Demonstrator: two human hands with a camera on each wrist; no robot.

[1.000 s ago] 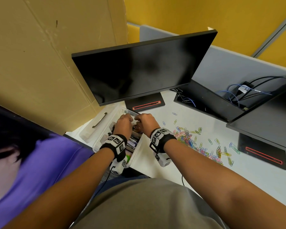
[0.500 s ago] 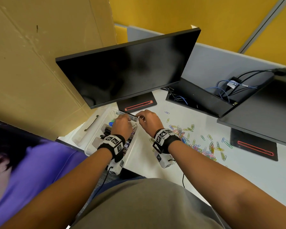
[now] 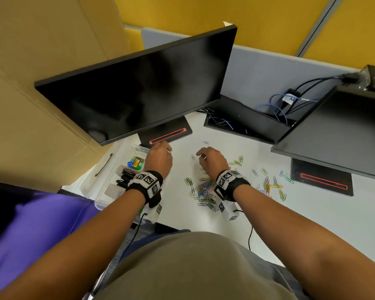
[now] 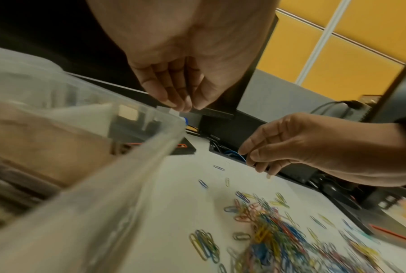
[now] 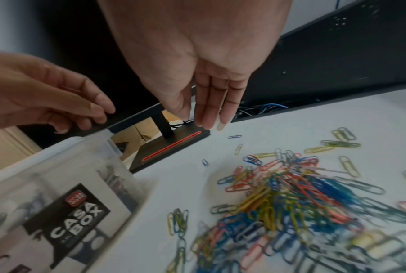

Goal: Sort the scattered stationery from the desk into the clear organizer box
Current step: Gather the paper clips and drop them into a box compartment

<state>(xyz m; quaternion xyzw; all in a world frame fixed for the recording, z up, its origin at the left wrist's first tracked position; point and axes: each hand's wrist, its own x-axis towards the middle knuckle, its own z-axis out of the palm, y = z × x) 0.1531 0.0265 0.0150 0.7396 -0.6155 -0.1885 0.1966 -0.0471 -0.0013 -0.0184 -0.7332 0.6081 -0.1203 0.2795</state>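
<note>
I saw the clear organizer box (image 3: 108,192) at the desk (image 3: 312,217) edge, left of the paper clips (image 3: 205,189) heaped on the desk. It held black markers (image 3: 126,174), a blue and a green item and a yellow-labelled one. My left hand (image 3: 158,159) hovered over its far right corner, fingers loosely together, holding nothing. My right hand (image 3: 212,159) hung above the clips, fingers relaxed, empty.

Organizer box (image 3: 126,152) contents partly hidden by left hand (image 3: 158,159); paperclips (image 5: 291,230) blurred (near edge).
</note>
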